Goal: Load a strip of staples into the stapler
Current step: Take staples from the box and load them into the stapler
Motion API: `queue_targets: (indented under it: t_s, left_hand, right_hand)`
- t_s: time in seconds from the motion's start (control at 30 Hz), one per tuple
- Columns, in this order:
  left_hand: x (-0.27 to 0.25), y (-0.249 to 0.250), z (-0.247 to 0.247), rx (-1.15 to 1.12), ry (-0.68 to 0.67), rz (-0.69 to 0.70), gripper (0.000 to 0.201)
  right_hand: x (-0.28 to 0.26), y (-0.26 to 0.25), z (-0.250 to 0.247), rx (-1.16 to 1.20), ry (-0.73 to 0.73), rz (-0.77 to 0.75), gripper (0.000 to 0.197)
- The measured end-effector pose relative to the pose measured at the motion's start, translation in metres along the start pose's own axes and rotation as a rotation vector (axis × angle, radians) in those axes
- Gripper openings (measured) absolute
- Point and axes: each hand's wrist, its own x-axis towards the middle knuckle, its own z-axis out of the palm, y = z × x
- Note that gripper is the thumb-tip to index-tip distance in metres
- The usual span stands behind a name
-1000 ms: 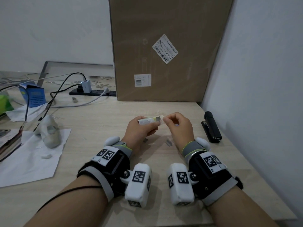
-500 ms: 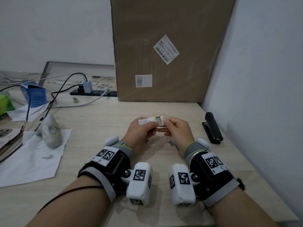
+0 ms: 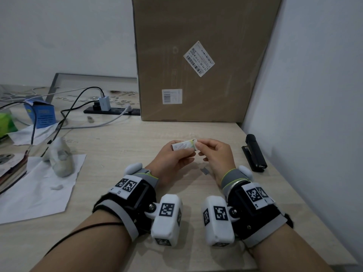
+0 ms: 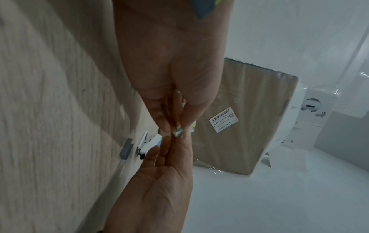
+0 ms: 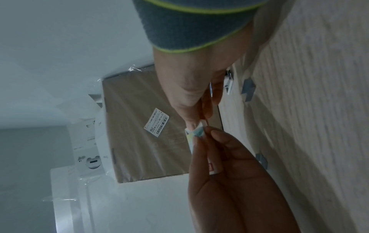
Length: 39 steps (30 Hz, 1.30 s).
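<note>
My left hand (image 3: 182,154) grips a small white staple box (image 3: 183,147) above the middle of the desk. Right at that box's right end, my right hand (image 3: 202,148) pinches the end flap. In the right wrist view the right hand (image 5: 197,119) nips a white tab of the box (image 5: 191,141). The left wrist view shows the box (image 4: 192,127) squeezed between thumb and fingers. The black stapler (image 3: 255,154) lies closed by the right wall, untouched. A short grey staple strip (image 3: 205,170) lies on the desk under my right hand, and a second strip (image 5: 261,160) lies nearby.
A tall cardboard box (image 3: 196,65) stands at the back, and a white wall (image 3: 314,114) borders the desk on the right. At the left are a black power strip (image 3: 112,110) with cables, a blue carton (image 3: 42,113), and a paper sheet (image 3: 39,193) with a white lump (image 3: 60,160).
Both hands have stayed at the same spot with the box. The right fingers have shifted a little at the box's right end.
</note>
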Motion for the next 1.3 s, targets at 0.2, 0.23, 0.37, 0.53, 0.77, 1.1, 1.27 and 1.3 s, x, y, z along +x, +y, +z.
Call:
queue_targets:
  t_s: [0.2, 0.23, 0.37, 0.53, 0.77, 1.1, 1.27, 1.3]
  left_hand:
    - [-0.003, 0.001, 0.005, 0.022, -0.007, -0.051, 0.046]
    - [-0.003, 0.003, 0.005, 0.024, -0.005, -0.067, 0.05]
    - [-0.002, 0.008, 0.005, -0.054, -0.079, -0.138, 0.073]
    - [-0.006, 0.005, 0.008, -0.128, -0.276, -0.223, 0.08]
    - [-0.005, 0.002, 0.008, 0.006, -0.198, -0.104, 0.035]
    - [0.01, 0.004, -0.018, 0.642, 0.498, 0.254, 0.031]
    - [0.012, -0.001, -0.032, 1.016, 0.586, 0.078, 0.034]
    - [0.013, -0.002, -0.035, 1.105, 0.589, 0.039, 0.035]
  right_hand:
    - [-0.003, -0.005, 0.001, 0.027, -0.045, -0.042, 0.013]
    - [-0.003, -0.006, 0.001, 0.038, -0.078, -0.026, 0.016]
    - [-0.004, -0.002, 0.004, -0.019, -0.25, -0.008, 0.052]
    - [-0.008, -0.003, 0.006, -0.026, -0.223, -0.042, 0.064]
    - [-0.004, 0.002, 0.004, -0.264, -0.087, -0.231, 0.052]
    - [0.007, 0.007, -0.007, -0.444, 0.145, -0.229, 0.039]
    - [0.016, 0.017, -0.018, -0.724, 0.253, 0.032, 0.036]
    - [0.018, 0.019, -0.019, -0.75, 0.241, 0.068, 0.039]
